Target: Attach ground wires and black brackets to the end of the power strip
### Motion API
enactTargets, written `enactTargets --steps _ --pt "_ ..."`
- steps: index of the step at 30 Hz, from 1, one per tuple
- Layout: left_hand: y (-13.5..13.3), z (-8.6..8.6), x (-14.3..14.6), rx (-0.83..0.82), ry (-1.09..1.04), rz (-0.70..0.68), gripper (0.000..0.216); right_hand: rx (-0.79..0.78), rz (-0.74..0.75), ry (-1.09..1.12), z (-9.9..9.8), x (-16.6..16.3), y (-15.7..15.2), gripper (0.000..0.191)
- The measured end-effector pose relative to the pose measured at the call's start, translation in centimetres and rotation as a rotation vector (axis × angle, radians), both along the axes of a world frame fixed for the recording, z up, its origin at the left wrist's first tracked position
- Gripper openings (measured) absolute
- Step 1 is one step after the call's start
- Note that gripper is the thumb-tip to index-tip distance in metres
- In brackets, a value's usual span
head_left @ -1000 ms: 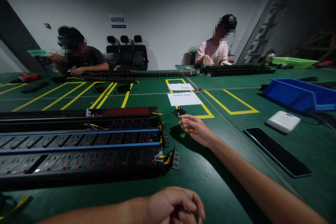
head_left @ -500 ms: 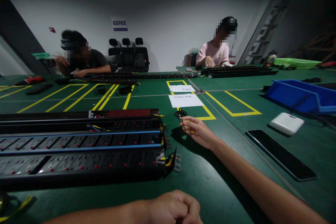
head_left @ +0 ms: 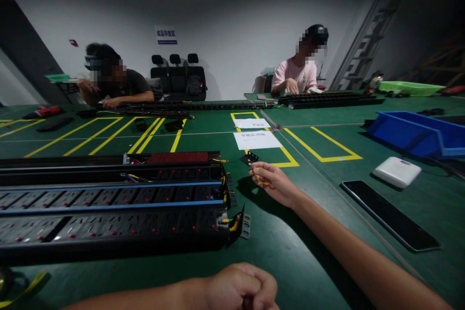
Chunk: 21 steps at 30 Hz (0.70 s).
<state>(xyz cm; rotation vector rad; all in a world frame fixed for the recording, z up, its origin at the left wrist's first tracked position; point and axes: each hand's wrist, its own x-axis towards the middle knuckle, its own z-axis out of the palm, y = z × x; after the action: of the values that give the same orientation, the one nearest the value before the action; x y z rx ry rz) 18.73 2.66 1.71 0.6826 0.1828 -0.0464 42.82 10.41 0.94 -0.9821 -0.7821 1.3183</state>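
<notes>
Right arm (head_left: 348, 247) bare, stretched long from 5 o'clock up toward centre. Right hand (head_left: 274, 181) sits just right of centre, fingertips pointing to 9 o'clock, fingers curled in, thumb and forefinger pinched together. Left forearm (head_left: 145, 295) lies along the bottom edge from 7 o'clock; left hand (head_left: 241, 288) at 6 o'clock, balled in a fist, knuckles up, partly cut off by the frame.

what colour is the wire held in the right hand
Yellow: the wire in the right hand, best in the head view.
</notes>
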Motion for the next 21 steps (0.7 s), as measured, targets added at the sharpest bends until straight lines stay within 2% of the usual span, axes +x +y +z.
enactTargets --steps 21 --pt "0.02 -0.53 -0.01 0.048 0.019 0.006 0.01 -0.025 -0.003 0.036 -0.14 -0.01 0.1 0.04"
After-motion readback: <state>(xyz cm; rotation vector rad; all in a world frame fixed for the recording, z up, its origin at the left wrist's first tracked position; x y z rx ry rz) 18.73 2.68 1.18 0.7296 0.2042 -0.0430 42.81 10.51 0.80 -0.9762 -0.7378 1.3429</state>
